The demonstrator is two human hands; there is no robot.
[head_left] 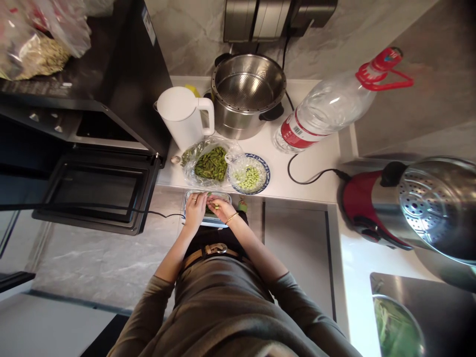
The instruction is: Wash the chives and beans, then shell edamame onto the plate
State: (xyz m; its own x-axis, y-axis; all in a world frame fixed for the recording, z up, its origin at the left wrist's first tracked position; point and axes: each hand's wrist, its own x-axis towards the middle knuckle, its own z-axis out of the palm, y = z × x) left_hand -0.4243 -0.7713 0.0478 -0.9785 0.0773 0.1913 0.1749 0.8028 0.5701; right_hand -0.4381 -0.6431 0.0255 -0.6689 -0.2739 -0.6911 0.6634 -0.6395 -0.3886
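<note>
My left hand (196, 208), with a ring, and my right hand (220, 208), with a bracelet, meet at the fingertips. Pinched between them is a small green edamame pod (209, 194); a pale green shelled bean (216, 207) shows by my right fingers. Beneath both hands is a clear rectangular container (188, 196) with dark green bits inside, mostly covered by the hands. Just beyond, on the counter, an open plastic bag (190, 171) holds many edamame pods (210, 166). Touching it on the right, a blue-rimmed plate (266, 177) carries shelled beans (250, 178).
Behind the bag stand a white jug (180, 116) and a steel pot (240, 121). A large water bottle (327, 114) leans in view at right. A red and steel appliance (362, 203) sits near the sink (433, 297). An oven door (100, 191) hangs open at left.
</note>
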